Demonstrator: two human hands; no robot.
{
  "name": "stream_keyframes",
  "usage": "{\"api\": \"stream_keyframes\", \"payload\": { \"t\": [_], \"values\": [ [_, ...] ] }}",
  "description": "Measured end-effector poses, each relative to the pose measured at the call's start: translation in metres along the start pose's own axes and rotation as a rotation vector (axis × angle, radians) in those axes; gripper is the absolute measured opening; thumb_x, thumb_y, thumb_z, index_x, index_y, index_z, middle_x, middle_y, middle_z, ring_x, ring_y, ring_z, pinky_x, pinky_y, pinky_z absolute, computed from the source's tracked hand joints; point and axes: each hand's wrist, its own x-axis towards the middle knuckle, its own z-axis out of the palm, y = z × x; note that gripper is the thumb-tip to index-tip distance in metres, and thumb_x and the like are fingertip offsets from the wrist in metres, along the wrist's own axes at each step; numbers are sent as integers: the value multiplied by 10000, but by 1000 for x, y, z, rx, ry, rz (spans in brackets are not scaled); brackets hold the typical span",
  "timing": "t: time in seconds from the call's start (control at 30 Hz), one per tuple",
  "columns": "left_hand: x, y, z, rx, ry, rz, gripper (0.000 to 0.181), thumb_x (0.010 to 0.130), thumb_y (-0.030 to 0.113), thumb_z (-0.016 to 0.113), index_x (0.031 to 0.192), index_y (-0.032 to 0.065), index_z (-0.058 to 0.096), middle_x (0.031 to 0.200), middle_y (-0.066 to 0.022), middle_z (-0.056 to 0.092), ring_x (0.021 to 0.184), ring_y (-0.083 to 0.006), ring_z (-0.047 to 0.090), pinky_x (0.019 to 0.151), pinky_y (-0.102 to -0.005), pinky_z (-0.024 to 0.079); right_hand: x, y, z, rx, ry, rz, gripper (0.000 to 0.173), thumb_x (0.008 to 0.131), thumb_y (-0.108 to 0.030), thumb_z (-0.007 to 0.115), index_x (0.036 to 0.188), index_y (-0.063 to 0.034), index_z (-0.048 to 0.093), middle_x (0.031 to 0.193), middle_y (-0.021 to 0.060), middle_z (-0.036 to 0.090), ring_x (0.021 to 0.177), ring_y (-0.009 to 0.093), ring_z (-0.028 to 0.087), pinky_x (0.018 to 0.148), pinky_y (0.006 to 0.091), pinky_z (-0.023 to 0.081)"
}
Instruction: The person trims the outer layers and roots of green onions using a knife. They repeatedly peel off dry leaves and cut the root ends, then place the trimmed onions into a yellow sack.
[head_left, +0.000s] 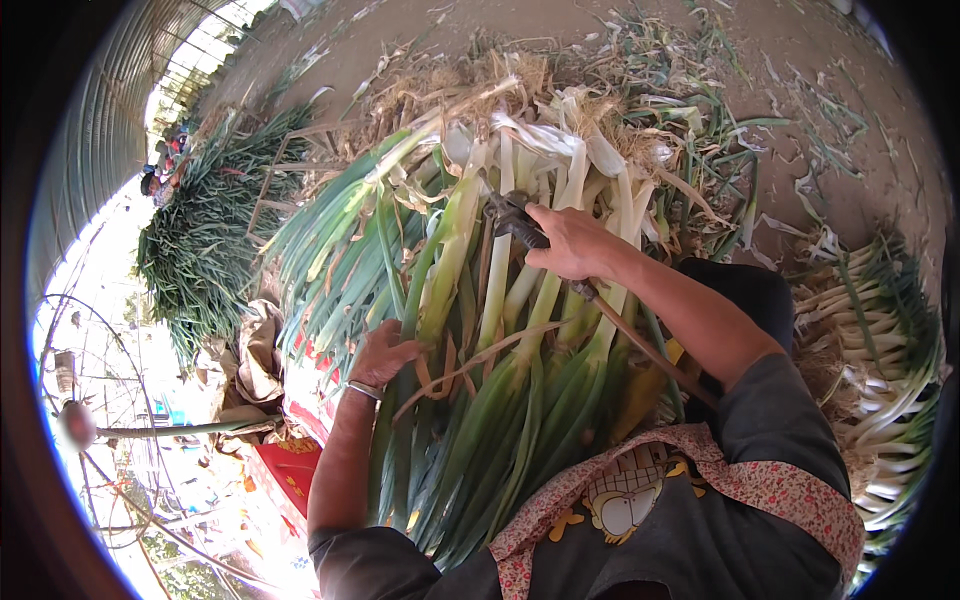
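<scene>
A heap of large green onions (517, 300) lies before me, white stalks and roots away from me and green leaves towards my lap. My right hand (574, 244) is closed around the dark handle of an air blow gun (517, 219), from which a brown hose (645, 349) runs back past my right forearm. The gun's nozzle points at the stalk of one green onion (454, 255). Lower left, my left hand (386, 352) grips that onion where its leaves begin. Loose white skins (540, 135) lie across the stalks near the roots.
Leafy green onions (217, 217) are piled at the left, near a person (161, 187). Onions with bared white stalks (881, 375) lie in rows at the right. Peeled scraps (690, 97) litter the ground beyond the heap. A red box (285, 469) and brown sacking (259, 360) are at lower left.
</scene>
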Motion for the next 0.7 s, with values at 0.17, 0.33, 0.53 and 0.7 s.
{"api": "stream_keyframes", "payload": {
  "t": [0.17,0.33,0.53,0.7],
  "values": [
    [7,16,-20,680,576,481,389,634,196,709,975,75,564,871,-127,575,806,-326,571,700,-420,465,-33,-5,20,-1,-62,-32,730,738,-251,623,1323,38,294,860,225,586,762,379,591,707,446,463],
    [36,23,11,655,439,452,292,689,184,686,942,89,572,874,-134,576,813,-340,569,691,-442,456,-41,11,25,20,46,-75,749,721,-298,627,1306,47,311,853,216,592,796,378,591,713,442,458],
    [57,29,25,476,430,128,305,685,238,725,847,69,530,749,-112,588,708,-302,585,626,-397,451,-8,15,1,21,104,-21,738,717,-250,632,1322,45,330,899,237,590,831,380,579,736,428,449],
    [67,3,18,438,390,31,423,638,330,760,873,38,564,768,-119,623,722,-266,609,647,-380,462,23,13,-1,3,77,-2,711,724,-272,632,1300,45,363,853,221,608,790,373,599,722,433,461]
  ]
}}
